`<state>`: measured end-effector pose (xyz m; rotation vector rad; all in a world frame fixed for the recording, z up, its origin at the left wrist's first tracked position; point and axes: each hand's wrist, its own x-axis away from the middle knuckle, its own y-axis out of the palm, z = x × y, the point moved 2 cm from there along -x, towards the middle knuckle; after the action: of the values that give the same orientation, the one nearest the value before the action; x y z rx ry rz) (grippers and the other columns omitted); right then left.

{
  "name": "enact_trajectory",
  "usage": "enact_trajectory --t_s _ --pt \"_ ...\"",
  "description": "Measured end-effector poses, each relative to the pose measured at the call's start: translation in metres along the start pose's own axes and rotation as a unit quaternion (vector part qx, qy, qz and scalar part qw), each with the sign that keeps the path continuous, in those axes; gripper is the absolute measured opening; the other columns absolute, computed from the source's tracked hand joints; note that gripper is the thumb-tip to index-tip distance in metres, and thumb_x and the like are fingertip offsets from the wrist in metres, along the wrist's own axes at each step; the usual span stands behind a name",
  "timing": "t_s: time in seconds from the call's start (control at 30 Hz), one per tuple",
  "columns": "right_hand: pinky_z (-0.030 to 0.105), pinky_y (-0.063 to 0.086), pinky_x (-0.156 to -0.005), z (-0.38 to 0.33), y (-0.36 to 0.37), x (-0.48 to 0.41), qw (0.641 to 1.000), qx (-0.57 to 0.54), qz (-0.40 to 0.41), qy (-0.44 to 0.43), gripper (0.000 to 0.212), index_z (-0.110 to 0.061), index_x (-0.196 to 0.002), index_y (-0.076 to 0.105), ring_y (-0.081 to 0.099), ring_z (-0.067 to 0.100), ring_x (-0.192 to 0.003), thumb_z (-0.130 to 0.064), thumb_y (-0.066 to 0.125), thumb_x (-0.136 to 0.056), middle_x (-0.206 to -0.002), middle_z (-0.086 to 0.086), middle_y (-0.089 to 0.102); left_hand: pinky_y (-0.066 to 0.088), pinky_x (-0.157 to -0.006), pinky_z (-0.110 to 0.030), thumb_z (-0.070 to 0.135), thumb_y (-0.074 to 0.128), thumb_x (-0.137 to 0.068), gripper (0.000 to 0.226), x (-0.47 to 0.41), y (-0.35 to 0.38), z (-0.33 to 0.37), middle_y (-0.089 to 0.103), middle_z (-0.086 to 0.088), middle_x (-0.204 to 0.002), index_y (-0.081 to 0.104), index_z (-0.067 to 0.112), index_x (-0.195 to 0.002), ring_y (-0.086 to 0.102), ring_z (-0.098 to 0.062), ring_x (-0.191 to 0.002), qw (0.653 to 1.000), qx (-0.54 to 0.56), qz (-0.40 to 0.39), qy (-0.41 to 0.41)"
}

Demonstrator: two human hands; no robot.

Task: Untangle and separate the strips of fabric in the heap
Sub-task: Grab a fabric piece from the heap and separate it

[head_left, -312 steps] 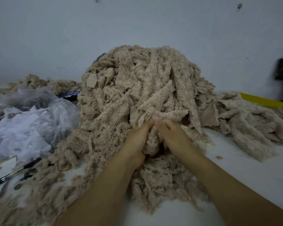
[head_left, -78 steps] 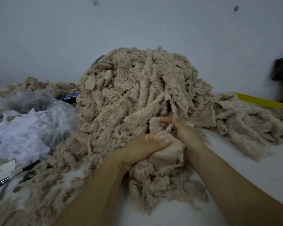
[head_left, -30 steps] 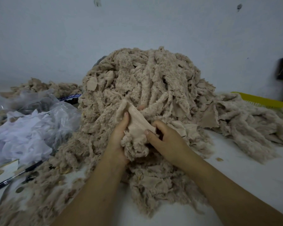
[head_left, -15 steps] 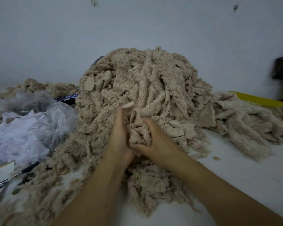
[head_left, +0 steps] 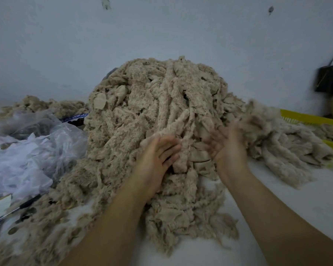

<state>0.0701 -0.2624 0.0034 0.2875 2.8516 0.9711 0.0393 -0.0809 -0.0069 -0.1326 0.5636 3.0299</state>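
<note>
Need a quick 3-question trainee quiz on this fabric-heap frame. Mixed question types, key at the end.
1. True or false: the left hand lies with straight fingers on the heap.
2. What lies left of the heap? A plastic bags; B a bucket; C a laptop.
3. Fill in: the crate beyond the right hand is ____ in colour.

Key: 1 true; 2 A; 3 yellow.
</note>
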Motion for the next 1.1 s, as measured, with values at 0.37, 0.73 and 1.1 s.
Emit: enact_trajectory --t_s 0.37,0.73,1.1 --pt "0.021 0.048 -0.051 0.046 0.013 0.009 0.925 0.334 -0.172 0.049 0.014 -0.026 -0.095 0.066 0.061 0.006 -0.053 -0.033 0.055 -0.099 -0.063 -0.011 0.066 0.056 -0.078 -0.024 0.044 0.059 -0.096 0.014 -0.002 -0.005 -0.019 0.069 0.012 -0.108 0.065 0.042 -0.108 0.069 -0.004 -0.093 0.959 -0.28 0.039 0.006" --pt "0.022 0.042 -0.043 0.043 0.009 0.013 0.906 0.405 -0.121 0.021 0.026 -0.015 -0.08 0.055 0.052 0.004 -0.042 -0.028 0.047 -0.1 -0.053 -0.006 0.06 0.046 -0.063 -0.022 0.045 0.069 -0.09 0.02 0.003 0.001 -0.017 0.067 0.008 -0.08 0.066 0.025 -0.088 0.06 -0.006 -0.069 0.915 -0.403 0.013 -0.032" --pt "0.03 0.043 -0.053 0.039 -0.005 -0.002 0.908 0.414 -0.038 0.054 0.034 -0.014 -0.126 0.056 0.052 0.017 -0.055 -0.031 0.056 -0.096 -0.08 0.009 0.063 0.05 -0.046 -0.019 0.006 0.041 -0.105 0.013 -0.005 -0.009 -0.003 0.069 -0.007 -0.06 0.053 0.002 -0.103 0.065 -0.01 -0.052 0.974 0.152 0.155 -0.068"
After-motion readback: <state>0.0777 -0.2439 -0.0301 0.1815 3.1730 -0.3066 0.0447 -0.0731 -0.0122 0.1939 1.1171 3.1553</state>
